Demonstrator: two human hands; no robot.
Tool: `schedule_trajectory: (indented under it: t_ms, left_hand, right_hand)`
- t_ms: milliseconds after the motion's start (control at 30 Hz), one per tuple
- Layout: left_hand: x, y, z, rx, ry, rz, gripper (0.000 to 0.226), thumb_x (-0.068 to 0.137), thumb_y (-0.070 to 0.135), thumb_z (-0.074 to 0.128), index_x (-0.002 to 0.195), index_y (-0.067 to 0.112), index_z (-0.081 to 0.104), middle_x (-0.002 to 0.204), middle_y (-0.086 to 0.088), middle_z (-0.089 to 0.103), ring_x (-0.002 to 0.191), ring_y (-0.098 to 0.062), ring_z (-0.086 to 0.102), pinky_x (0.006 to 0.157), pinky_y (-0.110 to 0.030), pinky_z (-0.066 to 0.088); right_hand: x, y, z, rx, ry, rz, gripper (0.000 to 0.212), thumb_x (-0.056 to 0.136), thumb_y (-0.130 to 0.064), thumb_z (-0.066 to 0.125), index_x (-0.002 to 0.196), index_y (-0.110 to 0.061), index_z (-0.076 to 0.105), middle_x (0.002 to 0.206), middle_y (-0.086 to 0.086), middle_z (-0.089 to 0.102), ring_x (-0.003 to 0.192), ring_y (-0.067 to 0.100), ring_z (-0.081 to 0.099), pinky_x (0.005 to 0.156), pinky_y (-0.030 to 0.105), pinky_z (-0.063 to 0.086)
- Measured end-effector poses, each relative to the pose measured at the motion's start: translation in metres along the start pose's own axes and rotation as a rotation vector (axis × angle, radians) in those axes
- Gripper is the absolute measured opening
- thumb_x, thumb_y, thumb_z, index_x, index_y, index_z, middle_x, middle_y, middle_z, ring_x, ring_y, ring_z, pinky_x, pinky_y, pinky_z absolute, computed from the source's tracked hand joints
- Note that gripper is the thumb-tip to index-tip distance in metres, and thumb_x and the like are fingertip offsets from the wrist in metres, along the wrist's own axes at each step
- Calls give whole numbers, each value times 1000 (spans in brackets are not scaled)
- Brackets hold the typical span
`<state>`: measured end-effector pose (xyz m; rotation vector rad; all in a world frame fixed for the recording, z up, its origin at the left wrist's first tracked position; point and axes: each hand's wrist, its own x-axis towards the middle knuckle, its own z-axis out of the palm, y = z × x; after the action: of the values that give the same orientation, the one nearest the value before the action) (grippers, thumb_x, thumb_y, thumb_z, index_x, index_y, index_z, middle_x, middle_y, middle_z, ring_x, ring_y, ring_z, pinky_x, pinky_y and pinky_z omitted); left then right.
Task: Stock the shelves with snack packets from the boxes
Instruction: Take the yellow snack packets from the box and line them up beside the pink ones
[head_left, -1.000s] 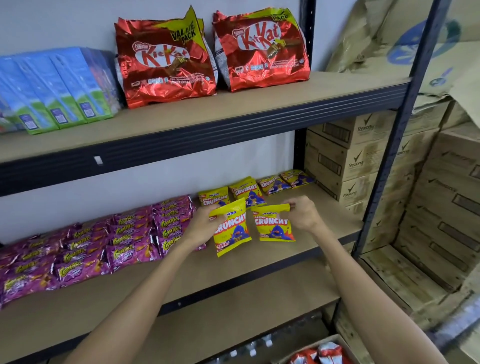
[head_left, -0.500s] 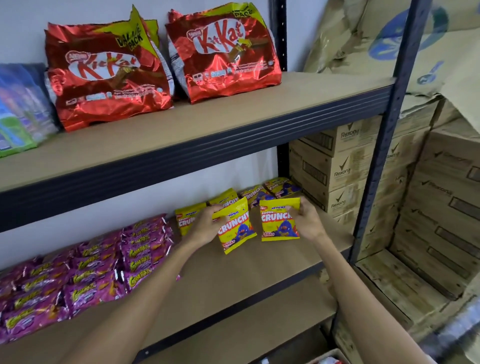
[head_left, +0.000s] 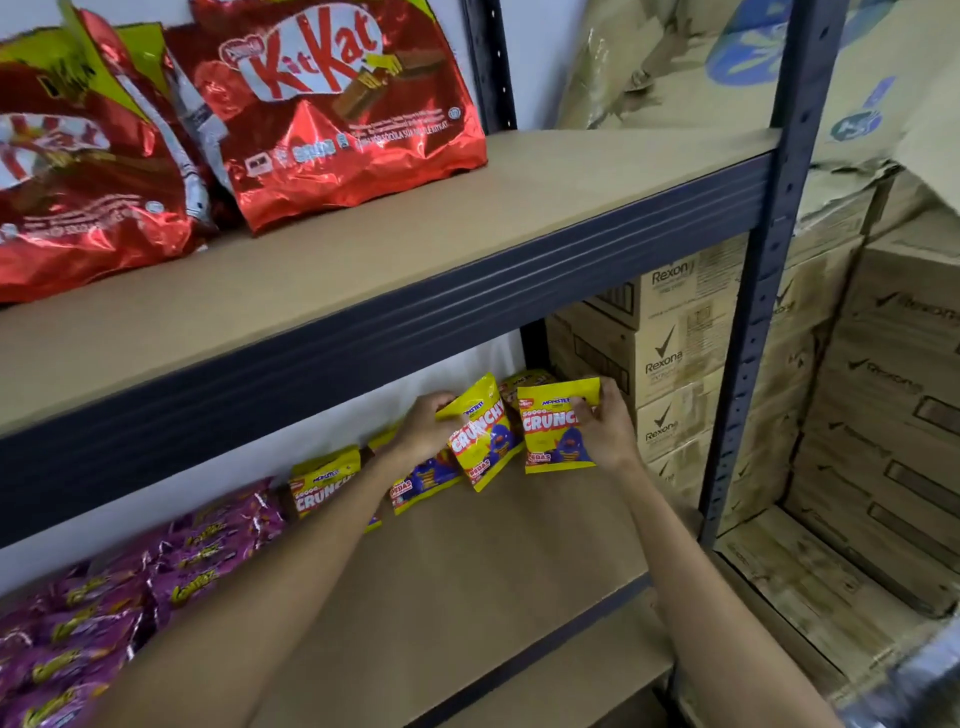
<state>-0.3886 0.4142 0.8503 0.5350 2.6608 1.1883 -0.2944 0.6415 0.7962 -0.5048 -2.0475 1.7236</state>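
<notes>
Middle shelf (head_left: 493, 561), back right: both hands work there.

Left hand (head_left: 423, 431): fingers pinch the upper left corner of the left packet (head_left: 482, 441), a yellow bag held tilted. I cannot tell whether its lower corner touches the board.

Right hand (head_left: 605, 434): grips the right packet (head_left: 553, 434) by its right edge, thumb on the front. The bag is upright and just beside the left one.

A back row (head_left: 324, 488) of the same yellow bags leans along the wall. Purple packets (head_left: 171, 561) lie further left.

Handling (judgement): these are small pillow bags, light and air-filled. The glossy film is probably slippery and crinkles easily. The contents are likely brittle, so avoid squeezing the belly. The best hold is a pinch on the flat top seam or a side edge. A bag stood alone would probably topple, so lean each one against the back row.
</notes>
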Motion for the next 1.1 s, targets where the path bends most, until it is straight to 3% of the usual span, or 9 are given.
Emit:
schedule_trajectory:
  t_ms: [133,233,400,500,633,733,900,1033,1100]
  left_hand:
    - [17,-3,8,27,24,-36,11,95,13,63,106,15,62,96,-4,69,86,-16,66,63,-20,49]
    - [29,-7,13,72,67,-41,14,94,11,66,106,15,60,93,0,65,88,-17,63,55,-12,43]
    - [46,-14,26,165,104,-74,61,84,9,77,137,7,49,134,-9,55,107,-17,55,78,-22,43]
    - [46,-20,37,266,161,-42,65,81,13,80,136,12,45,136,-10,52,113,-24,55,83,-28,49]
    - [32,-29,56,512,418,-43,64,84,32,73,139,16,42,135,-8,47,128,-29,44,101,-46,40]
    - [24,-38,67,665,384,74,60,86,49,62,136,19,49,133,-4,49,129,-25,44,105,-48,34]
    - [24,-50,70,933,190,218,83,78,79,44,146,31,42,152,-3,37,143,-21,31,119,-56,4]
    - [29,-47,69,961,143,166,84,80,76,48,150,32,33,161,-5,25,149,-21,20,118,-61,-4]
    - [30,-44,68,955,130,140,83,81,71,52,151,32,32,161,-5,23,150,-21,19,117,-62,-2]
  right_hand:
    - [7,11,5,-29,-6,26,34,105,-21,50,137,-14,42,109,3,65,95,18,66,61,13,44]
    - [11,19,10,-67,-1,-4,48,105,-15,46,151,-18,30,116,8,64,96,18,63,71,22,46]
    - [20,26,19,-33,-15,8,70,97,-17,48,155,-36,13,135,13,58,119,27,60,98,45,52]
    - [39,53,24,-27,-47,-5,81,80,-32,47,148,-52,6,140,9,55,130,28,52,106,54,45]
    - [36,42,29,-92,-79,-94,98,82,-4,65,151,-44,10,131,8,58,124,23,56,103,49,48]
    - [43,33,27,-192,-106,-163,108,77,4,71,152,-41,8,131,9,54,121,24,57,101,49,51]
    - [52,3,20,-429,-156,-229,90,85,16,51,159,-21,16,154,12,34,142,25,36,115,37,36]
    - [71,8,30,-700,-175,-345,82,86,16,44,158,-14,20,162,11,21,150,25,21,122,33,23]
    - [75,12,34,-929,-174,-426,58,95,1,50,151,-9,37,164,17,15,152,31,12,123,36,14]
